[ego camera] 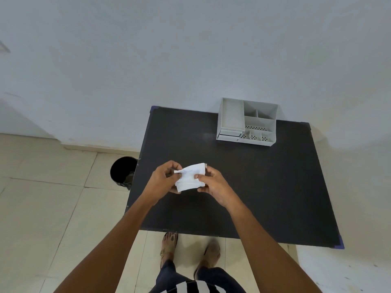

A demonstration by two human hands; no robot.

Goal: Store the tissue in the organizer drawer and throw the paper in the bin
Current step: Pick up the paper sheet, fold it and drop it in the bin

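Observation:
A white folded tissue (190,177) is held above the black table (254,187) between both hands. My left hand (164,178) pinches its left edge and my right hand (213,185) grips its right side. The grey desk organizer (247,122) stands at the table's far edge, with its small drawers (229,135) at its front left corner. Both drawers look shut. A black bin (122,171) stands on the floor just left of the table. I cannot tell whether a separate piece of paper lies with the tissue.
A white wall runs behind the table. Cream floor tiles (53,197) spread to the left around the bin. My feet (190,248) stand at the table's near edge. Purple tape marks the table corners.

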